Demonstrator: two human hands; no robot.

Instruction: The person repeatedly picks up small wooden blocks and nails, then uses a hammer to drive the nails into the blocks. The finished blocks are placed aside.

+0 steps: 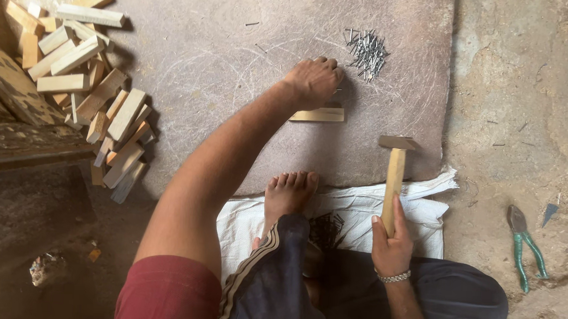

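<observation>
The person sits on the floor, and the nearest things are the dark trousers and the red sleeve at the bottom of the view. All places here are told from the stone slab [238,42], the big flat grey board that lies on the ground.

Just before the near edge of the slab lies a white sack [358,210], and the person's bare foot [287,195] rests on it, with the toes touching the edge of the slab. The right hand [390,244] is above this sack, near the right near corner of the slab. Its grip is clenched around the wooden handle of a hammer [395,177]. The hammer stands upright, and its metal head is over the near right part of the slab. On the wrist there is a silver bracelet [394,276].

To the right of the slab, on the bare earth floor, lie pliers [523,243] with green handles.

On the middle of the slab lies a small wooden strip [318,114]. The left hand [313,81] is placed on its far side, with the fingers bent down; whether this grip really holds the strip I cannot tell.

Farther, close to the far right part of the slab, lies a heap of nails [367,51]. At the left edge of the slab there is a pile of wooden blocks [89,81].
</observation>
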